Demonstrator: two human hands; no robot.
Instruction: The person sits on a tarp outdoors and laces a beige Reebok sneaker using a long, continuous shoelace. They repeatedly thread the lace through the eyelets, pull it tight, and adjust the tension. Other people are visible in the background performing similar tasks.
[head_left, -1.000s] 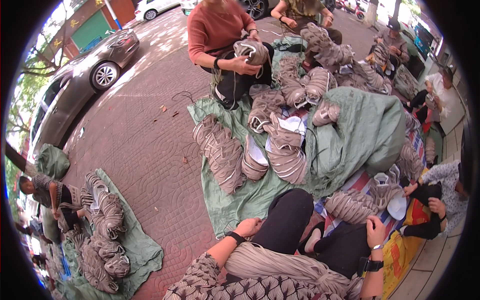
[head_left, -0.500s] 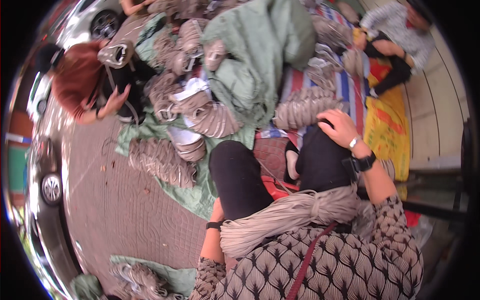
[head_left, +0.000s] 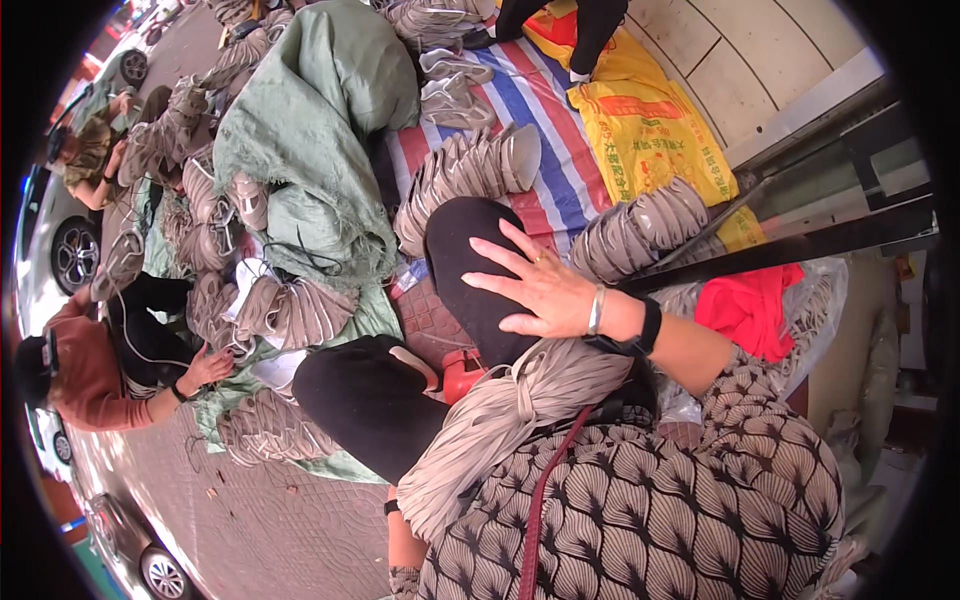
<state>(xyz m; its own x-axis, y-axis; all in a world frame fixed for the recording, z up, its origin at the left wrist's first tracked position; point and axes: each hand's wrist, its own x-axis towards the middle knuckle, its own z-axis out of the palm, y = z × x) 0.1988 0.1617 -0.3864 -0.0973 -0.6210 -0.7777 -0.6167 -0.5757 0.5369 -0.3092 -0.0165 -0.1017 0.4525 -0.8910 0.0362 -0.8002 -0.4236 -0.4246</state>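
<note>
My right hand point(head_left: 535, 285) lies on my right thigh near the knee, its fingers spread and holding nothing. A thick bundle of beige-grey shoelaces point(head_left: 500, 425), tied round its middle, rests across my lap. My left wrist point(head_left: 392, 507) shows just past the bundle's lower end, but the left hand's fingers are hidden behind my leg and the laces. Beyond my right knee lies a nested stack of grey-beige shoe uppers point(head_left: 465, 185), and a second stack of uppers point(head_left: 640, 230) lies to its right. Between my legs a red plastic object point(head_left: 462, 375) is partly covered.
A large green sack point(head_left: 320, 100) stands ahead, beside a striped sheet point(head_left: 550, 130) and yellow bag point(head_left: 650, 140). More uppers point(head_left: 275, 430) lie at left. A co-worker point(head_left: 100, 370) there handles a lace and upper. A dark metal bar point(head_left: 780, 240) juts in from the right.
My view has swung to the right, so the scene sits further left. My right hand's fingers have gone from curled over the knee to spread flat on the thigh.
</note>
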